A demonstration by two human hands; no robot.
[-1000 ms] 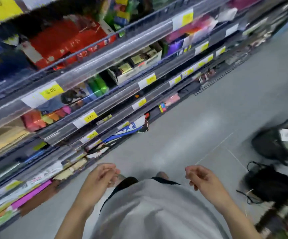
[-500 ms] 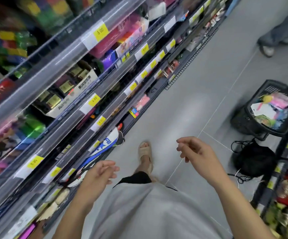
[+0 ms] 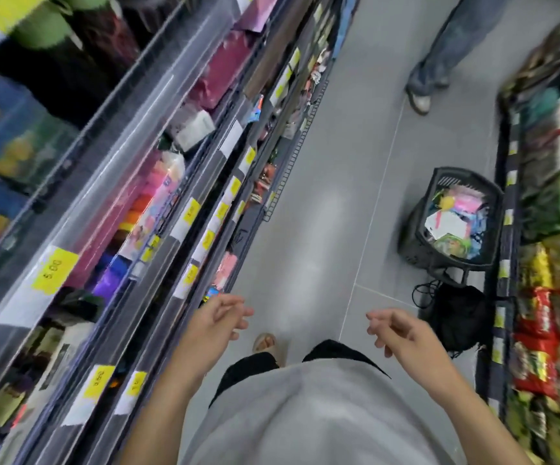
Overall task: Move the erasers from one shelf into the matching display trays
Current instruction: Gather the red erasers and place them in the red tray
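Grey floor tiles point(image 3: 332, 182) ran down a shop aisle between two runs of shelving. On the left, the shelves point(image 3: 157, 182) carried blurred, colourful stationery behind clear rails, with yellow price tags point(image 3: 55, 270) along the edges. On the right, a rack point(image 3: 553, 250) held bright snack packets. A black basket point(image 3: 453, 218) stood on the floor against that rack, filled with mixed pink, yellow and blue goods, and a black bag point(image 3: 458, 317) with a cord lay just beside it, nearer the wearer. Further up the aisle stood another person's legs point(image 3: 446, 52) in jeans.

Both hands hung in front of the grey shirt point(image 3: 308, 417), well apart and holding nothing. The left hand point(image 3: 216, 322) was near the lower shelf edge, its fingers loosely curled and close together. The right hand point(image 3: 397, 330) hovered over the floor, fingers loosely bent and slightly parted. One sandalled foot point(image 3: 266, 342) showed between them.

No erasers could be picked out; the shelf goods were too blurred to tell which they were, or which trays matched.
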